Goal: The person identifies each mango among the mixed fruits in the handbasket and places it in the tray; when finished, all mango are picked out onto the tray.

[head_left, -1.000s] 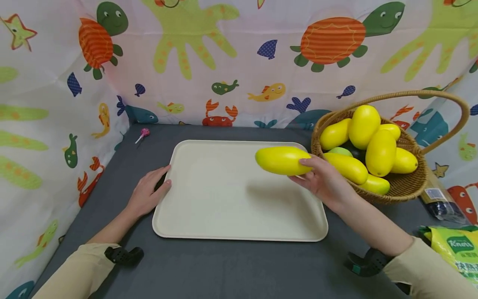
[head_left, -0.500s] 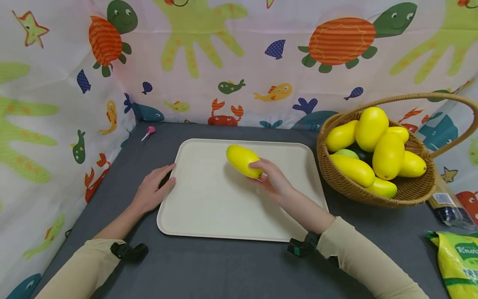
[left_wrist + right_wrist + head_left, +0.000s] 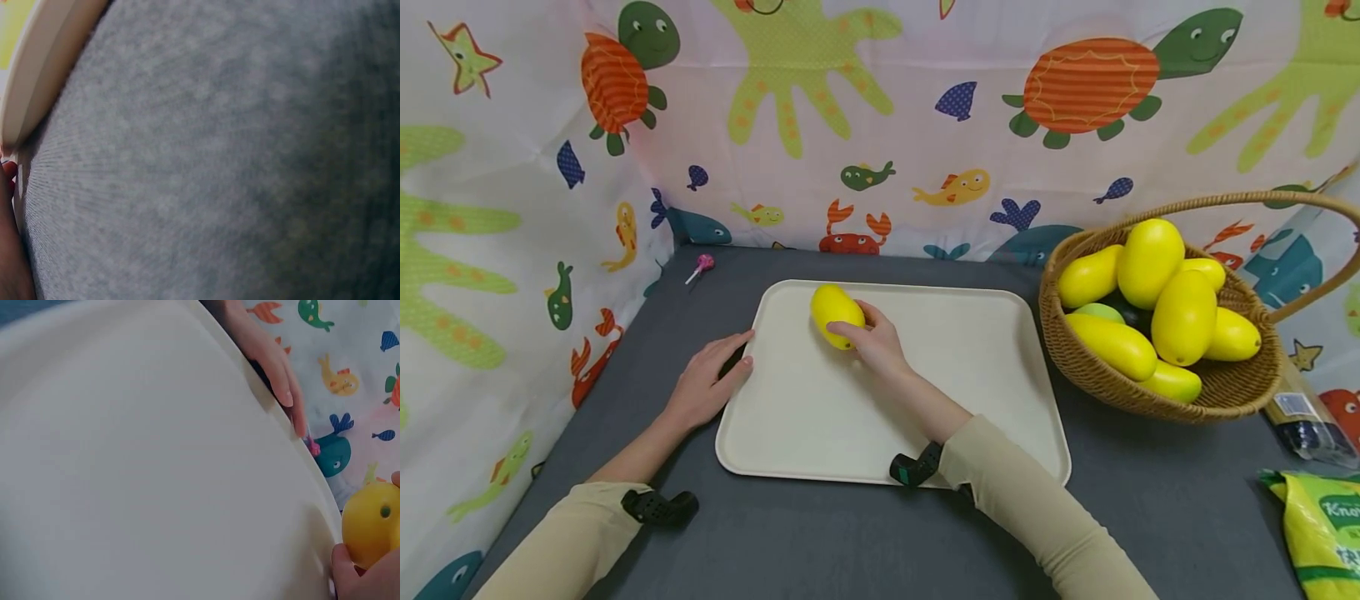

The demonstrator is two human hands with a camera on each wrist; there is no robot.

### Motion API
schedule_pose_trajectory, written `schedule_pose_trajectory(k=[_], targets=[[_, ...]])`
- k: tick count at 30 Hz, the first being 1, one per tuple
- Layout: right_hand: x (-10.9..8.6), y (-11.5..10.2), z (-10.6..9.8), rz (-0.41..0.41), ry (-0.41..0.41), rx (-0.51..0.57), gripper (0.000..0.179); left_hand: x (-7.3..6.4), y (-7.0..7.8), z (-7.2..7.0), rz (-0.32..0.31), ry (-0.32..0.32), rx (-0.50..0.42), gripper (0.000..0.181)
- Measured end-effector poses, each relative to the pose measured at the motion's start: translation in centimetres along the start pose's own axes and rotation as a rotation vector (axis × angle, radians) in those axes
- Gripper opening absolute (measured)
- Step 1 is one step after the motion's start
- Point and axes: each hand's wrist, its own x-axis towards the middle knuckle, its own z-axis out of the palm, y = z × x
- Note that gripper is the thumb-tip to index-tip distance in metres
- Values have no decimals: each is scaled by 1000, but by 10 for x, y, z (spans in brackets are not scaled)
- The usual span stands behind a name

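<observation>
My right hand (image 3: 880, 342) grips a yellow mango (image 3: 833, 312) over the far left part of the cream tray (image 3: 925, 417). Whether the mango touches the tray, I cannot tell. In the right wrist view the mango (image 3: 369, 519) shows at the lower right, with thumb and fingers about it. At the tray's left edge my left hand (image 3: 706, 379) rests with its fingertips on the rim and its fingers relaxed. Only a sliver of that hand shows in the left wrist view, beside the tray rim (image 3: 50, 56).
A wicker basket (image 3: 1240, 400) with several yellow mangoes, a green fruit and something dark stands at the right. A yellow-green Knorr bag (image 3: 1318, 533) and a clear packet (image 3: 1311, 421) lie nearby. A pink lollipop (image 3: 703, 262) lies back left. Printed cloth encloses the grey table.
My right hand has carried the mango leftward from beside the basket to the tray's far left, turning it along the way. The left hand has stayed at the tray's left rim.
</observation>
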Motion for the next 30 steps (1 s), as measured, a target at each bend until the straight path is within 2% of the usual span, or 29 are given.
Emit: schedule_pose_trajectory(k=[5,16,30], targets=[[10,4,19,-88,87,-155,68,0,-1,0,-5,5,-3,52],[13,5,48,-190,182,-280,67,-1,-1,0,-7,1,6,52],[17,11,59,-249,168,-553,80,-1,-2,1,-13,-2,-6,52]])
